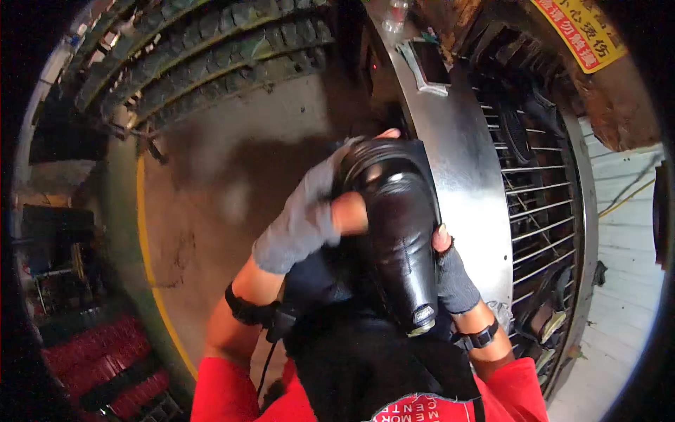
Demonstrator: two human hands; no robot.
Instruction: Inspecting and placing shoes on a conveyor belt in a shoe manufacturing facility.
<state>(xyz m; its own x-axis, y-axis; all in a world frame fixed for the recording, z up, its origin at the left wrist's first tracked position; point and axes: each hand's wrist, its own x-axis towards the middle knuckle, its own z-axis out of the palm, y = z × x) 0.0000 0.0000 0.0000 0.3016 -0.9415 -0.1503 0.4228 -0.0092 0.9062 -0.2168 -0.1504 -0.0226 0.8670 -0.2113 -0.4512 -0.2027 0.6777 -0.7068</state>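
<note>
A glossy black leather shoe (402,232) lies lengthwise in front of me, its broad, seamed end away from me. A small pale patch marks its narrow end near my apron. My left hand (309,204), in a light grey fingerless glove, curls round the left side and far end; its thumb is smeared by motion. My right hand (455,274), in a darker grey fingerless glove, grips the right side, thumb against the leather and other fingers hidden beneath. The black apron (365,352) spreads under the near end.
A curved metal counter (467,169) runs along the right, with a dark flat item (429,63) on a white cloth and a clear bottle (396,15). Beyond it, a metal bar rack (540,211) holds dark shoes (517,133). Racks of dark pieces (232,42) stand at the far left.
</note>
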